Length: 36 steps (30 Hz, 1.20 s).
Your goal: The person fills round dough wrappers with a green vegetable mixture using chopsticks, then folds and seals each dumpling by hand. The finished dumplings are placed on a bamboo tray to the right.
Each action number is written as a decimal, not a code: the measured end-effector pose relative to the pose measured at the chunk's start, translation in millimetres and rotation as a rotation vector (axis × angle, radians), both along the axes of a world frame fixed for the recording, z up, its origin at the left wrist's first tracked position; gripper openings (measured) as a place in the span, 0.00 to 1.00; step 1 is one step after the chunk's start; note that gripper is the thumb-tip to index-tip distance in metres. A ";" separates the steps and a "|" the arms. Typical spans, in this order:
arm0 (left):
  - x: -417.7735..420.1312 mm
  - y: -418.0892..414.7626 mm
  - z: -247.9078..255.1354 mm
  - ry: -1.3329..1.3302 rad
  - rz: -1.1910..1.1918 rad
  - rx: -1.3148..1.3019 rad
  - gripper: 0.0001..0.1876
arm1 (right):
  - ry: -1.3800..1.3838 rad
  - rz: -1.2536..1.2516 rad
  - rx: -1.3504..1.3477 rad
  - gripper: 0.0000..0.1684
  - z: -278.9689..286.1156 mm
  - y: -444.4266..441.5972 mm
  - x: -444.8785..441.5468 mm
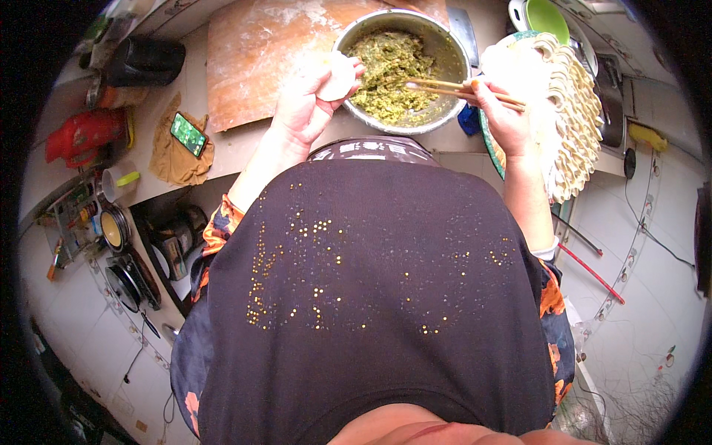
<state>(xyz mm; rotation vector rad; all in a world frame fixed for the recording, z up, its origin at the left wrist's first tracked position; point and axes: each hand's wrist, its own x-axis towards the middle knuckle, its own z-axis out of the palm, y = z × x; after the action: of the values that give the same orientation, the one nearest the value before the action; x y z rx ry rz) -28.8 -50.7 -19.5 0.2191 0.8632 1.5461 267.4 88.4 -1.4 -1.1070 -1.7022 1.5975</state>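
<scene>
On the open palm and fingers of my left hand point(306, 111) lies a round, pale dumpling wrapper point(337, 78), its surface washed out by glare. A metal bowl point(409, 129) holds a chopped green filling point(389, 72). My right hand point(503, 119) grips wooden chopsticks point(473, 93), whose tips reach over the filling near the bowl's middle. Behind and beside my right hand is a round tray with many shaped dumplings point(573, 122) packed in overlapping rows; the tray's left part is overexposed. A floured wooden board point(245, 67) lies left of the bowl.
A phone point(189, 134) rests on a brown cloth point(181, 161) at the counter's left. Nearby are a clear plastic cup point(117, 183), a red object point(86, 136) and a black container point(147, 61). A green bowl point(548, 19) stands behind the tray. A blue object point(469, 119) sits between bowl and tray.
</scene>
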 end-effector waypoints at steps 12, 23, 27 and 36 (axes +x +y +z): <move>-3.4 -1.4 0.2 -0.002 0.053 -0.011 0.18 | 0.118 0.095 -0.027 0.10 -34.3 0.9 -55.5; -8.4 -6.5 -6.2 -0.029 0.053 0.021 0.15 | 0.165 0.057 -0.155 0.11 -36.2 2.2 -58.5; -8.1 -5.7 -5.5 -0.012 0.041 0.026 0.15 | 0.197 -0.019 -0.323 0.13 -39.4 2.4 -58.8; -9.8 -2.5 -7.8 -0.073 0.089 -0.011 0.18 | 0.423 -0.090 -0.584 0.18 -39.5 25.5 -3.2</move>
<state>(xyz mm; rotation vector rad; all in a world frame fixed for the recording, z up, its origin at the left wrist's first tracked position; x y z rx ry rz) -38.5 -53.1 -27.3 0.1163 0.8331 1.6212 264.2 114.0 -40.9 -0.9797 -0.9234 2.1520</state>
